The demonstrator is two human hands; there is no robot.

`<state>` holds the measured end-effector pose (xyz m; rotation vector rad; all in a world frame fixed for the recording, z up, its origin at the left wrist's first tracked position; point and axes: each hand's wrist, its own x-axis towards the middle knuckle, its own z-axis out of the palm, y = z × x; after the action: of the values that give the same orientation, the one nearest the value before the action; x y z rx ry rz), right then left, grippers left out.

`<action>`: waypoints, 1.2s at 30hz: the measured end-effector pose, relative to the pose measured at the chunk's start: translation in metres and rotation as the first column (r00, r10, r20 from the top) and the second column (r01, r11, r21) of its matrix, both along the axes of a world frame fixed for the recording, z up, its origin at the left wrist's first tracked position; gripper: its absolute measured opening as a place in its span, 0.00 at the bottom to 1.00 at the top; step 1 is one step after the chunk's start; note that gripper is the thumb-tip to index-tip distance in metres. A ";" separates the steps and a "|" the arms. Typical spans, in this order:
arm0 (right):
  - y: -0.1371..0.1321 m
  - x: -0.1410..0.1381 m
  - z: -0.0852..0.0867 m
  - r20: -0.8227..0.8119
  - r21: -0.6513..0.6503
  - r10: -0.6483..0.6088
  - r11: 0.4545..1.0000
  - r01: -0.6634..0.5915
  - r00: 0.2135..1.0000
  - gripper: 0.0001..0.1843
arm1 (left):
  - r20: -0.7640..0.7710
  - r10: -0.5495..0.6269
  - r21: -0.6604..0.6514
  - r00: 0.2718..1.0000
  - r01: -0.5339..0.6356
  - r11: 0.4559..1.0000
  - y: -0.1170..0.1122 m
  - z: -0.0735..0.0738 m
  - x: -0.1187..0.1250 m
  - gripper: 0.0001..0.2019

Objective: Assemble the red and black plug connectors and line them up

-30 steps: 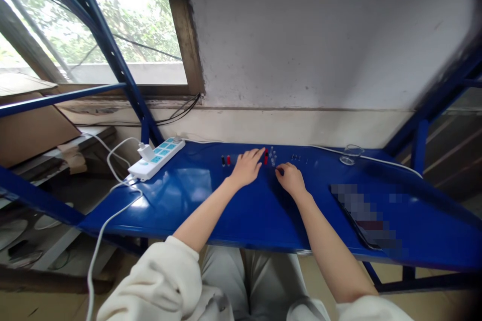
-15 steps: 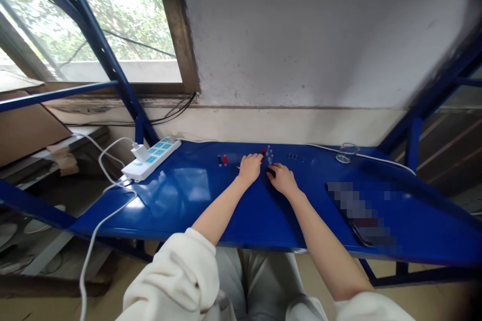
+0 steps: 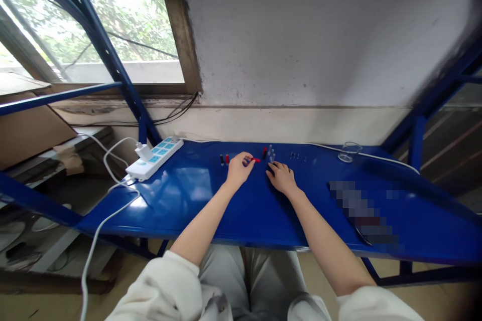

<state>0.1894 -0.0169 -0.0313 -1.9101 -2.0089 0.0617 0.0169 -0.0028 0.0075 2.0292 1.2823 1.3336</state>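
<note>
My left hand is closed, with thumb and fingers pinching a small red tube-shaped piece that points to the right, just over the table. My right hand rests on the table with its fingers apart and slightly bent. Its fingertips are at the near end of several small clear tubes; whether they touch is too small to tell. Left of those tubes stand red and black pieces. Beside my left hand are a black piece and a red piece, each with a clear lower part.
Several tiny clear parts lie right of the tubes. Farther right are a round clear container and a blurred-out dark flat object. A white power strip with a cable occupies the left of the blue table.
My left hand has drawn back to the left from the standing red and black pieces, and a red piece now shows in its fingers. My right hand has hardly moved.
</note>
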 end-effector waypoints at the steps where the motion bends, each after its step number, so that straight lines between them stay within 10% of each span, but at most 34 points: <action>1: 0.000 0.000 -0.001 -0.001 0.001 -0.001 1.000 0.001 1.000 0.23 | 0.044 0.015 -0.020 0.999 -0.014 1.000 -0.003 -0.002 -0.002 0.06; 16: -0.002 -0.003 0.002 -0.045 0.010 0.040 0.999 -0.040 0.998 0.19 | 0.277 0.068 -0.155 0.958 -0.025 0.988 -0.003 -0.019 -0.010 0.10; 25: -0.009 -0.011 0.020 -0.412 0.358 0.229 0.931 -0.075 0.882 0.11 | 0.450 0.034 -0.264 0.892 0.096 0.960 0.000 -0.022 -0.009 0.13; 36: -0.014 -0.013 0.026 -0.559 0.340 0.246 0.939 -0.052 0.792 0.13 | 0.468 0.058 -0.342 0.882 0.121 0.932 -0.001 -0.018 -0.010 0.11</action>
<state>0.1769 -0.0308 -0.0055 -1.3080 -1.6107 0.3291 0.0072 -0.0038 -0.0110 1.3563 1.1527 1.3463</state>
